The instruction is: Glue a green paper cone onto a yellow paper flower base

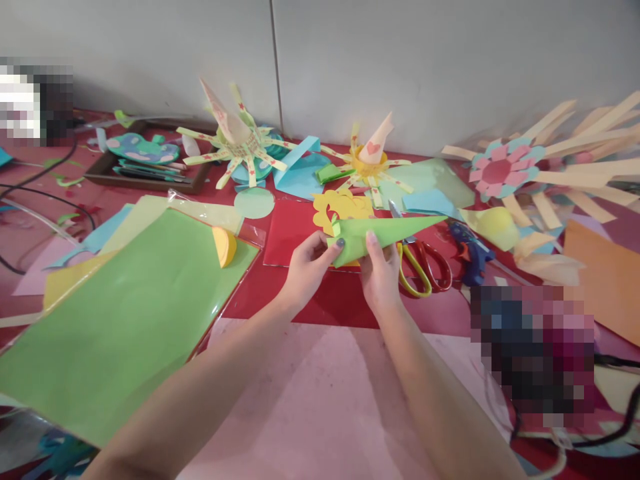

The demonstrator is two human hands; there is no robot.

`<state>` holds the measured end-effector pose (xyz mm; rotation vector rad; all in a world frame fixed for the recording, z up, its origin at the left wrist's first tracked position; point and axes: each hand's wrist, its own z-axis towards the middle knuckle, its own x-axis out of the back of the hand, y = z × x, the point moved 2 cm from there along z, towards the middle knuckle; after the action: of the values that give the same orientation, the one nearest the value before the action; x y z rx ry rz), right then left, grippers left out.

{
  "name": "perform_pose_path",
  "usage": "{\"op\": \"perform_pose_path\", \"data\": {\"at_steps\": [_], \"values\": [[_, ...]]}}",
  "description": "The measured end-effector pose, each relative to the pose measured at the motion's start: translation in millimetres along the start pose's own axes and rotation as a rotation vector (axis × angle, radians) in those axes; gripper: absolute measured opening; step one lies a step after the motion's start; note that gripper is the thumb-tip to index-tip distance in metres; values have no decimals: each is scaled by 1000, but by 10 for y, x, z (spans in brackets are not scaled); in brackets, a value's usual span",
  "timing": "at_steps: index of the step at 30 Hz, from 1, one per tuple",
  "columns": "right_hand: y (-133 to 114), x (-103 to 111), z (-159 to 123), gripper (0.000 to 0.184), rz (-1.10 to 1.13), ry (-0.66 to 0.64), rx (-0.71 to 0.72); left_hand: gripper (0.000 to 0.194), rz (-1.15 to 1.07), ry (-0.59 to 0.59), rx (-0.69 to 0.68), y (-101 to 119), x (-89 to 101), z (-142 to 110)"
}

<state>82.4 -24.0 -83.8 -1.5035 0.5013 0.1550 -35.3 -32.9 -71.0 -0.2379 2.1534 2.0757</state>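
A light green paper cone [393, 231] lies sideways between my hands, its sharp tip pointing right. My left hand [311, 265] pinches the wide end, where a small folded tab sticks up. My right hand [381, 272] grips the cone's middle from below, thumb on the near side. Just behind the cone is a yellow scalloped paper piece [345, 205], partly covered by it. Under these lies a red sheet [293, 230]. Scissors [419, 272] with yellow and red handles rest right beside my right hand, their blades partly hidden by the cone.
A green sheet pack [135, 313] in clear plastic covers the left, with a yellow piece [225, 247] on it. Paper cone figures [235, 130] stand near the wall. A blue glue gun [471, 253] lies right. Behind are a brown tray [145, 179] and a paper flower [505, 167].
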Motion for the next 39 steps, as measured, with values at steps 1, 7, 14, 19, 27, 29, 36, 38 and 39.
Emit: {"op": "perform_pose_path", "data": {"at_steps": [1, 7, 14, 19, 27, 29, 36, 38, 39], "values": [[5, -1, 1, 48, 5, -16, -2, 36, -24, 11, 10, 1, 6, 1], [37, 5, -8, 68, 4, -62, 11, 33, -51, 23, 20, -7, 12, 0], [45, 4, -11, 75, -42, -41, 43, 32, 27, 87, -64, -28, 27, 9], [32, 2, -1, 72, -28, -1, 66, 25, -44, 68, -72, -6, 11, 3], [20, 8, -15, 73, -75, 7, 108, 20, 137, 115, -155, -41, 43, 6], [15, 9, -19, 73, -90, 0, 117, 21, 170, 124, -172, -32, 42, 2], [22, 7, -13, 76, -80, 14, 110, 31, 42, -2, -169, -6, 3, -25], [25, 5, -10, 75, -47, 13, 92, 33, 27, -22, -155, -4, -3, -28], [25, 3, -9, 75, -37, 14, 84, 33, 29, -20, -148, -3, -3, -26]]}}
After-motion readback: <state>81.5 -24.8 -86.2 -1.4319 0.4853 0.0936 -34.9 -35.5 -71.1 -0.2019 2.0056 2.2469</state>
